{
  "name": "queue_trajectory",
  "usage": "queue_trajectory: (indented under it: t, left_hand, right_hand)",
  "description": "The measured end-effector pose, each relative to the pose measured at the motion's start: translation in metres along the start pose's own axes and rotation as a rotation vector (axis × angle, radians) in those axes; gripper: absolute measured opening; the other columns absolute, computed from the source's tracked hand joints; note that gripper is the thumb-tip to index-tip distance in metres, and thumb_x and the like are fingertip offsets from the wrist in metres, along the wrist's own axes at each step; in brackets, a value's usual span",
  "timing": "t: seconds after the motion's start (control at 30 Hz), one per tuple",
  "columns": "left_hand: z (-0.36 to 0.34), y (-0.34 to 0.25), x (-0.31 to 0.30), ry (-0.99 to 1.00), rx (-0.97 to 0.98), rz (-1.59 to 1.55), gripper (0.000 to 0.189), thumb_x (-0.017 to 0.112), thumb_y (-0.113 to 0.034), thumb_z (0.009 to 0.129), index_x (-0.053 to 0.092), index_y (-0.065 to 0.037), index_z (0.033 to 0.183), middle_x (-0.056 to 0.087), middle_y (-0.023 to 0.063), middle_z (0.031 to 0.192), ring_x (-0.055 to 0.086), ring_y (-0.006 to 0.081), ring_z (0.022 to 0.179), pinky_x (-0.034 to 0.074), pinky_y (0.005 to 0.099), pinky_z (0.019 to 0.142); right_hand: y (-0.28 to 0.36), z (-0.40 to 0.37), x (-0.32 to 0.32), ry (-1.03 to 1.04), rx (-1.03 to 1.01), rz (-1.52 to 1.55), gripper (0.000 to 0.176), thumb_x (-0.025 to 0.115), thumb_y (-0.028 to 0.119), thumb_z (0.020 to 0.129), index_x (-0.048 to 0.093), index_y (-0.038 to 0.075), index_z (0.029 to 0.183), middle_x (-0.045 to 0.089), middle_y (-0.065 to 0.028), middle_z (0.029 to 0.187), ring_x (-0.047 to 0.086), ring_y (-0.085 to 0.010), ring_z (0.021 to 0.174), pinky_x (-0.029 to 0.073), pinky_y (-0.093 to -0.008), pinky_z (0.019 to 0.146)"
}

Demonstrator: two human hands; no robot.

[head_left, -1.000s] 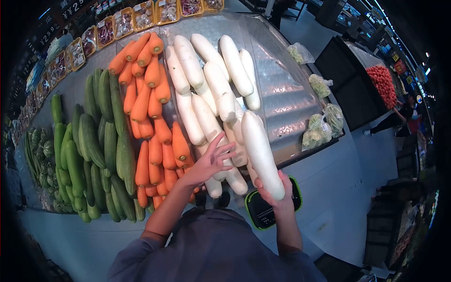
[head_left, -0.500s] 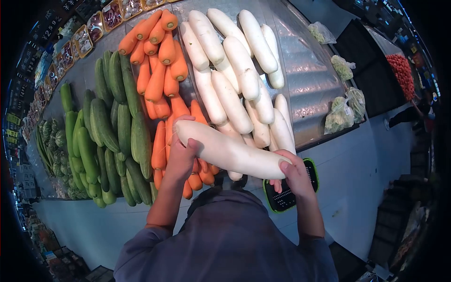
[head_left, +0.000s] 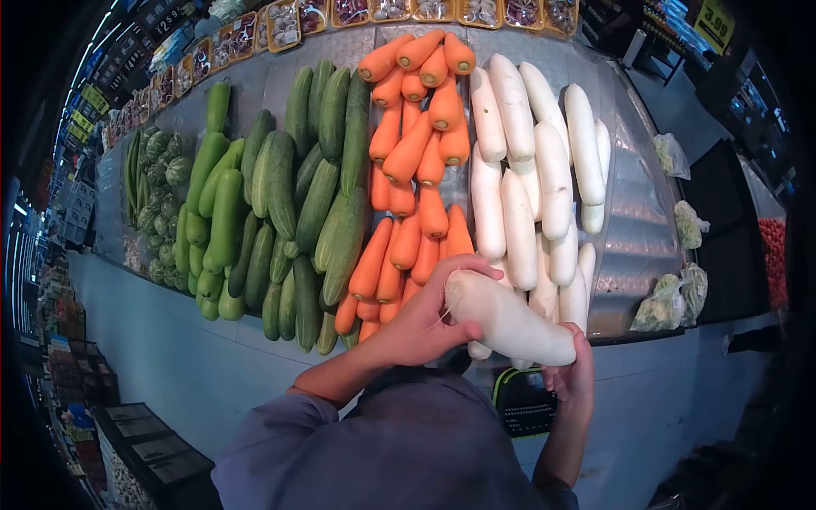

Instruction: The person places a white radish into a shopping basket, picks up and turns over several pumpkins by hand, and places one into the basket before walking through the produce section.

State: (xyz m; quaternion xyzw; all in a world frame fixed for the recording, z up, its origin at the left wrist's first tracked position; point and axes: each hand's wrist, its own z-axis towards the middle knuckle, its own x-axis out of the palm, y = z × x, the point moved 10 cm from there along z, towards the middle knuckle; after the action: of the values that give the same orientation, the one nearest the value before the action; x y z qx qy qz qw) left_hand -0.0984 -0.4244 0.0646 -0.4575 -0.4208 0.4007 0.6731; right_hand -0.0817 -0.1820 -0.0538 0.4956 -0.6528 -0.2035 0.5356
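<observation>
A large white radish [head_left: 514, 321] is held in front of my chest, tilted with its right end lower. My left hand [head_left: 433, 310] wraps round its left end, thumb on the near side. At the other end my right hand [head_left: 576, 370] grips it, the fingers partly hidden behind it. Beyond my hands lies a pile of white radishes [head_left: 554, 183]. Beside that pile on the left are orange carrots [head_left: 408, 157], their nearest ones close to my left hand.
Left of the carrots lie cucumbers [head_left: 319, 204], light green gourds [head_left: 225, 221] and small round striped squashes [head_left: 177, 170]. Packaged trays [head_left: 391, 10] line the back. Bagged greens [head_left: 667, 302] sit at the stand's right edge. A black basket with a green rim [head_left: 523, 404] is below my right hand.
My view has turned left, so the stand appears shifted and straighter. The radish, still in both hands, now points more toward the camera and looks shorter.
</observation>
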Motion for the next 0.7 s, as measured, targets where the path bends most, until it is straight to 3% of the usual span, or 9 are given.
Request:
queue_trajectory:
  t: [0.1,0.13,0.23,0.3,0.37,0.43,0.47,0.57,0.7]
  left_hand:
    - [-0.004,-0.003,-0.002,0.011,0.052,0.009,0.069,0.051,-0.048,0.096,0.023,-0.008,0.144,0.043,0.0167,0.141,0.051,0.0260,0.124,0.045,0.0412,0.102]
    - [-0.007,-0.002,-0.003,0.021,0.035,-0.006,0.071,0.044,-0.052,0.097,0.020,-0.007,0.146,0.041,0.0173,0.144,0.050,0.0267,0.125,0.043,0.0421,0.104]
    - [-0.008,0.007,-0.014,0.018,-0.117,-0.183,0.070,0.043,-0.050,0.099,0.022,-0.004,0.148,0.042,0.0134,0.142,0.048,0.0200,0.123,0.041,0.0360,0.103]
    - [-0.007,0.006,-0.018,-0.055,-0.073,-0.248,0.068,0.044,-0.048,0.100,0.020,-0.008,0.150,0.041,0.0139,0.143,0.048,0.0202,0.124,0.042,0.0363,0.103]
    - [-0.007,0.012,-0.021,-0.103,-0.036,-0.329,0.067,0.044,-0.047,0.100,0.018,-0.012,0.151,0.041,0.0144,0.145,0.049,0.0203,0.124,0.042,0.0367,0.102]
    - [-0.013,0.026,-0.018,0.009,-0.089,-0.625,0.060,0.050,-0.038,0.100,0.021,-0.018,0.149,0.041,0.0157,0.146,0.051,0.0220,0.124,0.048,0.0374,0.098]
    - [-0.012,0.033,-0.019,-0.105,-0.233,-0.520,0.057,0.056,-0.029,0.098,0.024,-0.020,0.145,0.043,0.0157,0.144,0.054,0.0231,0.122,0.053,0.0372,0.091]
    - [-0.008,0.054,-0.027,-0.184,-0.264,-0.599,0.054,0.061,-0.023,0.096,0.029,-0.018,0.139,0.046,0.0160,0.142,0.055,0.0237,0.119,0.055,0.0367,0.087]
    - [-0.007,0.055,-0.028,-0.226,-0.232,-0.590,0.051,0.061,-0.018,0.095,0.032,-0.015,0.136,0.046,0.0180,0.140,0.056,0.0253,0.119,0.054,0.0394,0.092]
  right_hand:
    - [0.005,-0.006,0.002,-0.020,-0.131,-0.042,0.056,0.047,0.051,0.097,0.047,-0.001,0.118,0.063,-0.0201,0.089,0.058,-0.0224,0.045,0.044,-0.0288,0.032]
    - [0.018,-0.013,0.005,-0.049,-0.267,-0.138,0.059,0.053,0.051,0.094,0.047,-0.002,0.120,0.062,-0.0196,0.092,0.059,-0.0229,0.049,0.046,-0.0293,0.035]
    - [0.037,-0.033,0.014,-0.096,-0.483,-0.317,0.065,0.063,0.049,0.089,0.046,-0.004,0.123,0.061,-0.0185,0.095,0.061,-0.0236,0.057,0.050,-0.0303,0.042]
    - [0.045,-0.046,0.020,-0.142,-0.568,-0.405,0.068,0.067,0.047,0.087,0.046,-0.004,0.125,0.061,-0.0178,0.095,0.062,-0.0238,0.061,0.052,-0.0307,0.046]
    - [0.055,-0.060,0.029,-0.186,-0.677,-0.532,0.069,0.070,0.048,0.086,0.051,-0.009,0.121,0.064,-0.0194,0.095,0.065,-0.0250,0.070,0.054,-0.0339,0.059]
    - [0.078,-0.080,0.059,-0.144,-1.027,-0.968,0.060,0.076,0.038,0.082,0.058,-0.005,0.120,0.065,-0.0216,0.101,0.065,-0.0292,0.086,0.053,-0.0382,0.076]
    - [0.080,-0.083,0.069,-0.122,-1.051,-1.043,0.059,0.078,0.035,0.080,0.059,-0.003,0.121,0.064,-0.0220,0.102,0.065,-0.0307,0.087,0.053,-0.0379,0.077]
    - [0.082,-0.087,0.080,-0.088,-1.069,-1.149,0.059,0.081,0.030,0.076,0.060,-0.001,0.121,0.064,-0.0226,0.104,0.065,-0.0328,0.091,0.053,-0.0378,0.078]
    - [0.085,-0.082,0.085,-0.037,-1.024,-1.160,0.057,0.080,0.025,0.077,0.059,0.000,0.124,0.064,-0.0228,0.106,0.065,-0.0335,0.096,0.053,-0.0374,0.082]
